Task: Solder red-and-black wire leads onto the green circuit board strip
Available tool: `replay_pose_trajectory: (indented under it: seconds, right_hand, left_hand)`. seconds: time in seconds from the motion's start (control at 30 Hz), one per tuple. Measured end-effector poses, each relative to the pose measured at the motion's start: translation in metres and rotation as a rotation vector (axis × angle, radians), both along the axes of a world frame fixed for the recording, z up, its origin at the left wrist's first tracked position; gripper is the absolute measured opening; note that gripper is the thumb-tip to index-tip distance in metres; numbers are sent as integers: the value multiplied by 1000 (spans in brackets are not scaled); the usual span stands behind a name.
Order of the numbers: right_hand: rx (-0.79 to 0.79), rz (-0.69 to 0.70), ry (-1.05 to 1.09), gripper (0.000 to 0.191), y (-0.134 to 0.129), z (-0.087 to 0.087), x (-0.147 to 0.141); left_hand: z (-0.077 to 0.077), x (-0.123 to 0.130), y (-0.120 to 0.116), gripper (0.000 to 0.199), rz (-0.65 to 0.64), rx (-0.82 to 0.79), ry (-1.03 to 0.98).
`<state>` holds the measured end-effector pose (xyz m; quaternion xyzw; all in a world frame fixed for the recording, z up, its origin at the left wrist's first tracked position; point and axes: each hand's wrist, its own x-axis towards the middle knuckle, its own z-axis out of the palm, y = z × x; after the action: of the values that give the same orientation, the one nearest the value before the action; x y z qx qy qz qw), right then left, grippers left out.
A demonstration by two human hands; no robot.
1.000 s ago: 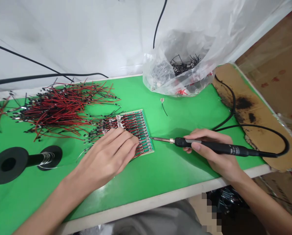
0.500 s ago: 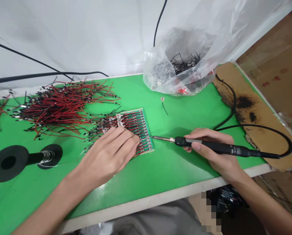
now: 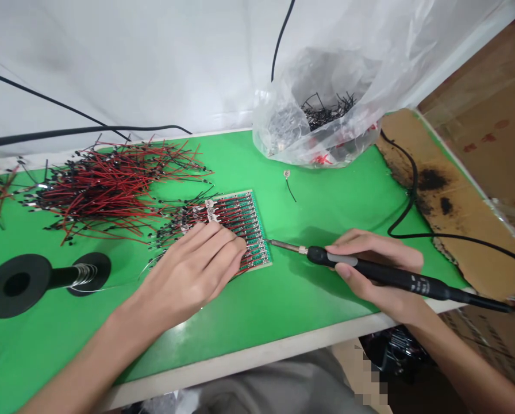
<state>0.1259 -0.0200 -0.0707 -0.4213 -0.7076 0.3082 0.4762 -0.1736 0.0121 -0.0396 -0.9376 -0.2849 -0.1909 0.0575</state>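
Note:
My right hand (image 3: 378, 264) is closed around a black soldering iron (image 3: 387, 275), whose metal tip meets the right edge of a green circuit board (image 3: 257, 230). Rows of red and black wires run across the board and off its left side. Over the board's lower left part lies my left hand (image 3: 201, 261), fingers pressed together; what they pinch is hidden beneath them. Thin solder wire (image 3: 148, 267) shows just left of this hand. A black solder spool (image 3: 59, 278) lies on its side at the left.
A heap of red and black wires (image 3: 111, 184) lies behind the spool. At the back, a clear plastic bag (image 3: 279, 129) holds black pieces. One small wired part (image 3: 287, 174) lies before it. Burnt cardboard (image 3: 430, 195) and the iron's cable (image 3: 412, 167) are at right.
The handle of the soldering iron has tilted lower at its rear, with my right hand shifting slightly, and its cable has moved. My left hand looks still.

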Motion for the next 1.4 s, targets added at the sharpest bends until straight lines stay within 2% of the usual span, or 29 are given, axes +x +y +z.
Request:
replay_pose_trajectory:
  seconds: [0.23,0.53,0.77,1.0,1.17,1.4]
  right_hand:
    - [66,-15,-19,22,0,5,-4]
    - [119,-4,-75,26,-1,9,-5]
    - [276,72,-120,45,-9,4,-6]
    - [360,62,-260,51,-20,-7,-4]
    - [494,113,-417,57,-23,-18,4]
    - [462,144,-453,65,-27,-20,8]
  left_hand:
    - [5,-2,1,17,8,-129,-57]
    - [9,-3,0,14,-7,-122,-60]
    - [9,-3,1,16,-13,-121,-64]
    - [7,-3,1,15,-13,-120,-75]
    - [5,-3,1,16,-15,-121,-82]
    - [7,-3,1,14,-11,-92,-77]
